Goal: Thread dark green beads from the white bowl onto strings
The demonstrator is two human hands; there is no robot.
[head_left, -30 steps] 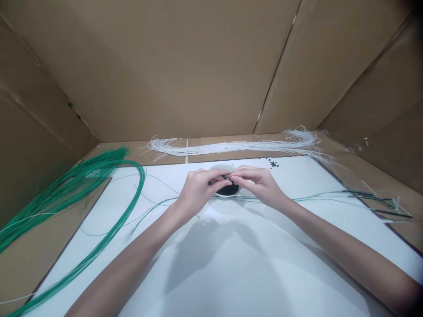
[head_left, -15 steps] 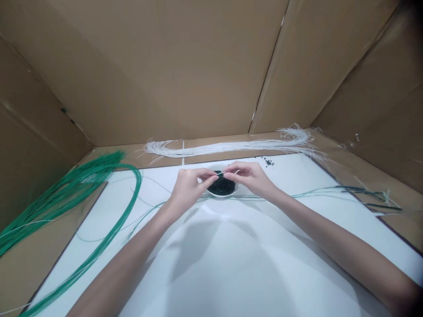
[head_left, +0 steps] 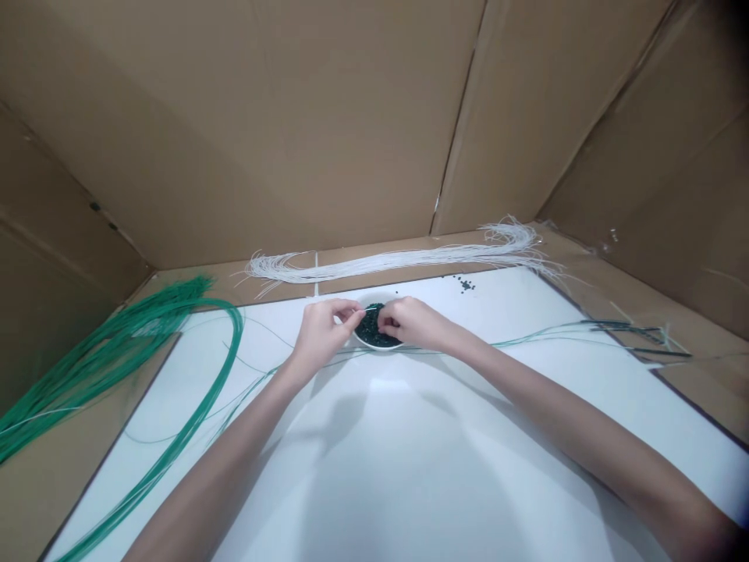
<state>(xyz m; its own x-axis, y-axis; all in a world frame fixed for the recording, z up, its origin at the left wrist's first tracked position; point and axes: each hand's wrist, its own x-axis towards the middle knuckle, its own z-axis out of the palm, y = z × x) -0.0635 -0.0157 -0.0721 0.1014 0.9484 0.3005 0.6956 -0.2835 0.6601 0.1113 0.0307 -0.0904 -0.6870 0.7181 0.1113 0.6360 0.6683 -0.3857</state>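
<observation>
White counter point(head_left: 409, 453), dark edge strip, brown cardboard walls point(head_left: 263, 117) at the back and both sides; cardboard also shows around the white surface. Long white bundle point(head_left: 374, 265) lies along the far cardboard strip, both ends frayed. Green bundle point(head_left: 117, 343) sits on the left, one loop curving over the counter. Thin green strands point(head_left: 538, 334) run crosswise near the bowl, out to some dark thin pieces point(head_left: 626, 328) on the right (too small to identify). Container: one white round bowl point(head_left: 383, 348), mid-counter toward the far edge, with many small black-green beads point(head_left: 370, 332) (bead-like, anyway) inside. Loose dark bits point(head_left: 466, 286) are scattered beyond it to the right. Left hand point(head_left: 321, 332) is at the bowl's left side, fingers pinched on a short white strand point(head_left: 370, 310), its free end over the beads. Right hand point(head_left: 418, 321) reaches in from the right, fingers bent down at the beads; cannot tell whether they grip any.
</observation>
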